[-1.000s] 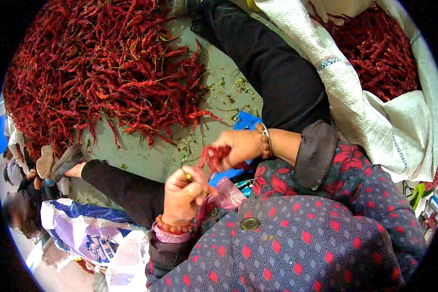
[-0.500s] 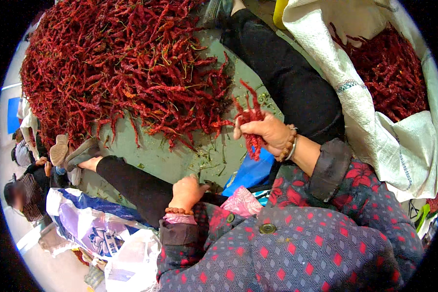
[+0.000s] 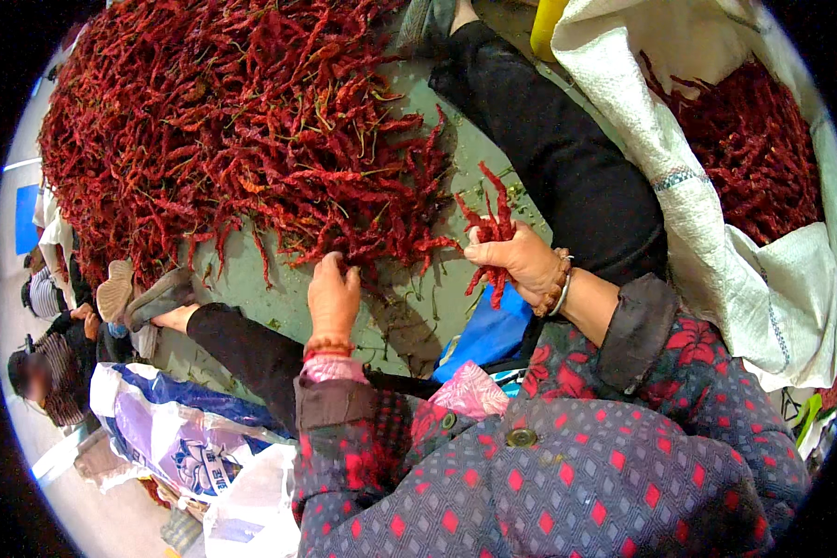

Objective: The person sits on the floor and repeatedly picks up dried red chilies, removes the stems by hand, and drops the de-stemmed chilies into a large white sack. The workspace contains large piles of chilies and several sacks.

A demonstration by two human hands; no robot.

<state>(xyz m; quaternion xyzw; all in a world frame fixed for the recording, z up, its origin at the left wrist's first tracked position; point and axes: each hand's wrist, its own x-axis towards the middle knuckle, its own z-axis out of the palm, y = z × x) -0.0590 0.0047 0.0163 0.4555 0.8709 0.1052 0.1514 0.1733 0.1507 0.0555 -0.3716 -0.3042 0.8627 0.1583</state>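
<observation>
A bunch of wrinkled dried red chili peppers (image 3: 495, 228) sticks out above and below my right hand (image 3: 521, 263), which is closed around them. My left hand (image 3: 333, 299) is at the near edge of a large heap of dried red chili peppers (image 3: 232, 139). Its fingers are bent together with the tips against the peppers. Whatever is between those fingertips, if anything, is hidden. Some peppers carry pale green or tan stems.
An open white woven sack (image 3: 688, 200) holding more chilies stands at the right. My legs (image 3: 558, 158) spread around the heap. Plastic bags (image 3: 181, 437) lie at lower left, a blue piece (image 3: 482, 333) near my lap. Other people (image 3: 56, 372) sit at far left.
My left hand has moved forward and slightly left, from near my lap to the edge of the heap. My right hand, still holding its chilies, has shifted slightly right.
</observation>
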